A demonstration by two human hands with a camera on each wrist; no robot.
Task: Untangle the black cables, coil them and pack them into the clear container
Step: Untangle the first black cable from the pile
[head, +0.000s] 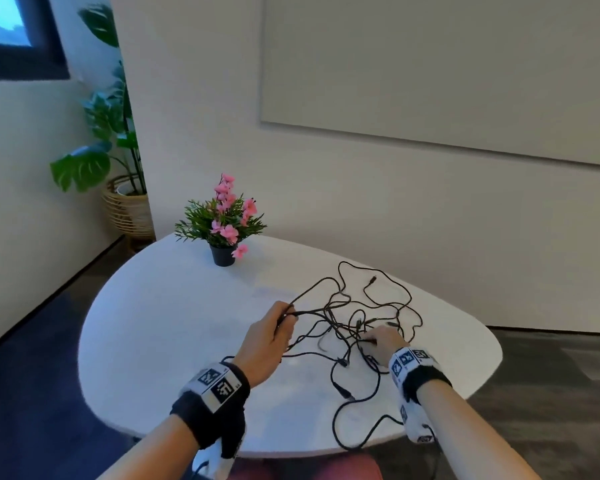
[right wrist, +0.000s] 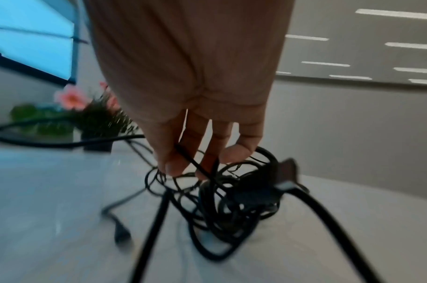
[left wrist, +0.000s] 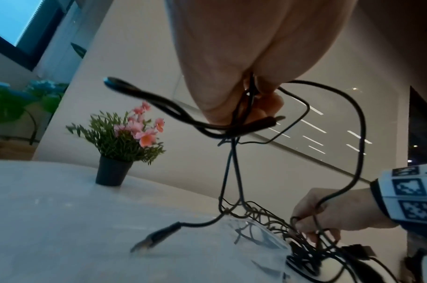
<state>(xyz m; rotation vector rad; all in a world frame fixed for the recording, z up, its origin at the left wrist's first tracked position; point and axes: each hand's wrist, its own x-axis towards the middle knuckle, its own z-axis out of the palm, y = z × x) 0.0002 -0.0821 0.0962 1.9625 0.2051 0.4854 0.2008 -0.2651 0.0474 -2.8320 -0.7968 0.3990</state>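
Note:
A loose tangle of black cables [head: 343, 327] lies on the white table [head: 170, 323], centre right. My left hand [head: 284, 318] is raised at the tangle's left edge and grips a few strands. In the left wrist view those cables [left wrist: 234, 172] hang from the left hand [left wrist: 256, 103] down to the heap. My right hand [head: 374, 339] sits low in the heap, its fingers [right wrist: 173, 166] curled round a strand of the cables [right wrist: 231, 201]. The left wrist view also shows this right hand [left wrist: 314, 229]. Something clear and glossy [left wrist: 256, 239] shows under the tangle; I cannot tell what it is.
A small black pot of pink flowers [head: 223, 254] stands at the table's far left. One cable loop [head: 354, 438] reaches the near edge. Loose plugs [left wrist: 151, 239] lie by the heap. A large plant in a wicker basket [head: 125, 206] stands on the floor beyond.

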